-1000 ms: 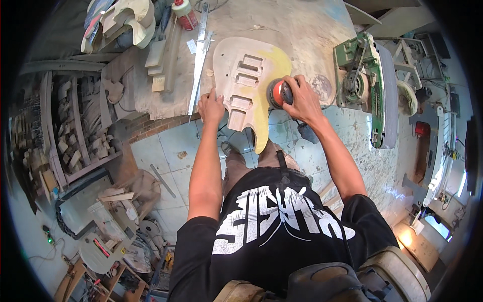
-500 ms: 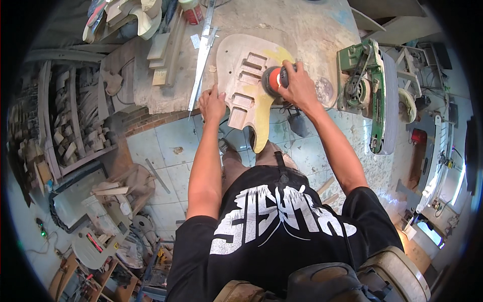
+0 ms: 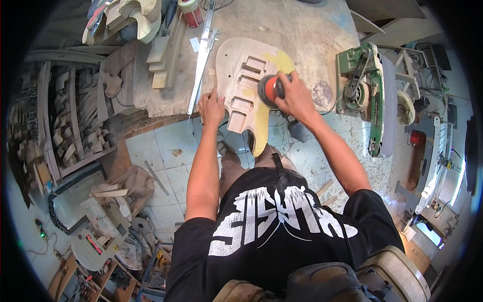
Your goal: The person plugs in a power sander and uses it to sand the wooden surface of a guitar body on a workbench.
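An unfinished wooden guitar body (image 3: 236, 75) lies on the workbench, its lower horn jutting past the front edge. Rectangular pockets are cut into its face, and yellowish patches run down its right side. My right hand (image 3: 296, 98) is wrapped round a red and black power sander (image 3: 270, 90), whose round pad rests on the body beside the pockets. At the body's left edge, my left hand (image 3: 212, 106) grips the wood close to the bench edge; the thumb lies along its side and the undersides of the fingers are hidden.
Left of the body are metal rulers (image 3: 200, 70), stacked wood strips (image 3: 163, 55) and a red-and-white container (image 3: 190, 13). A green belt sanding machine (image 3: 370, 90) stands at the right. Wood offcuts fill a rack (image 3: 70, 126) at far left. Tiled floor (image 3: 171, 146) shows below.
My right hand has shifted the sander slightly left and a little down across the guitar body. My left hand keeps its place at the body's edge.
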Motion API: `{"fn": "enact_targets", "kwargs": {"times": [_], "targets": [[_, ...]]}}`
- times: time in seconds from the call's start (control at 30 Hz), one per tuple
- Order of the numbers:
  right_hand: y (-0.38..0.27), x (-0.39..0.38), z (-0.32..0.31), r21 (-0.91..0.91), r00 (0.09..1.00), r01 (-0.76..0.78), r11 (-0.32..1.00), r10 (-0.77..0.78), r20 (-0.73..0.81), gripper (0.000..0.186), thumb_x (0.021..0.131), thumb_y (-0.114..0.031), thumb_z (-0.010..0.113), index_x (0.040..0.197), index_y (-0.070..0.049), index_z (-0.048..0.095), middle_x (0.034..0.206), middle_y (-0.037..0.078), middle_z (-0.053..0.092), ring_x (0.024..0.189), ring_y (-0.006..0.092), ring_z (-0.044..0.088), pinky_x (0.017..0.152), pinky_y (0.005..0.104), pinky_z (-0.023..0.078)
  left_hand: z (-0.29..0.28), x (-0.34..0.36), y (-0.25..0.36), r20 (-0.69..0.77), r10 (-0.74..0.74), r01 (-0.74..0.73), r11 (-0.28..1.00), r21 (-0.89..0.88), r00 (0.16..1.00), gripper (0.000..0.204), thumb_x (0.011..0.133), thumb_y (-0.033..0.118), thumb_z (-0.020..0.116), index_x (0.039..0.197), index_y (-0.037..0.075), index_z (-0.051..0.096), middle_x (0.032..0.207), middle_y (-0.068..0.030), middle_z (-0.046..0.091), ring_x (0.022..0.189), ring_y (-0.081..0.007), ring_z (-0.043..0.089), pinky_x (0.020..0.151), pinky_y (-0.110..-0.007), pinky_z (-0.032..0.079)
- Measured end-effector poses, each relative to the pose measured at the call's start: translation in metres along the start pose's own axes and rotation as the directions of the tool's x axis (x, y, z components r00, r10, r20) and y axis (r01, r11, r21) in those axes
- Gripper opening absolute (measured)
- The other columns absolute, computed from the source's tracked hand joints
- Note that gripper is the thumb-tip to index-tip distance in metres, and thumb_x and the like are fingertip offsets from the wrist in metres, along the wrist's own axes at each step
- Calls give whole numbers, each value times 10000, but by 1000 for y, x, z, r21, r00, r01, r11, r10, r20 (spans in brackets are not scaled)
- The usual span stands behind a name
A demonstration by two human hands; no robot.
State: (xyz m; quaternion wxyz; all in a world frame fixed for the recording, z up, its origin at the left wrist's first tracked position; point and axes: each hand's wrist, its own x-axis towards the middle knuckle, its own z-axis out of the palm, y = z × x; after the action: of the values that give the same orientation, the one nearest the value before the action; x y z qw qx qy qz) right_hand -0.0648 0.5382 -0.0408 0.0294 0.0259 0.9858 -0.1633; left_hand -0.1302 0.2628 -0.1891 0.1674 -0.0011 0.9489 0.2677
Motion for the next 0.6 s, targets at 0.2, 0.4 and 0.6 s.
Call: {"fn": "enact_targets", "kwargs": {"times": [0.2,0.4,0.6], "targets": [[29,41,-12,-7,994,-99,995,98,-37,750,772,-227,760,1465,-119,495,1207,272,558,1017,512,661,858,583,558,2,4,0,-6,21,-21,999,26,1000,538,1036,341,660,1550,220,555,1450,-139,566,1363,-394,479,1170,-520,379],[-4,-1,-2,4,998,21,1000,-21,53,769,764,-185,806,1466,-128,497,1232,261,526,1027,501,652,867,571,568,3,0,-2,-34,13,-13,1000,-15,999,542,1032,345,673,1545,202,567,1447,-142,567,1360,-384,483,1166,-521,386],[-10,-2,-2,7,996,65,998,-65,64,755,777,-180,796,1465,-135,490,1221,256,524,1058,497,643,882,568,561,0,-2,2,-21,7,-7,1000,-28,1000,545,1032,339,675,1547,202,565,1458,-140,558,1375,-383,472,1177,-523,375]]}}
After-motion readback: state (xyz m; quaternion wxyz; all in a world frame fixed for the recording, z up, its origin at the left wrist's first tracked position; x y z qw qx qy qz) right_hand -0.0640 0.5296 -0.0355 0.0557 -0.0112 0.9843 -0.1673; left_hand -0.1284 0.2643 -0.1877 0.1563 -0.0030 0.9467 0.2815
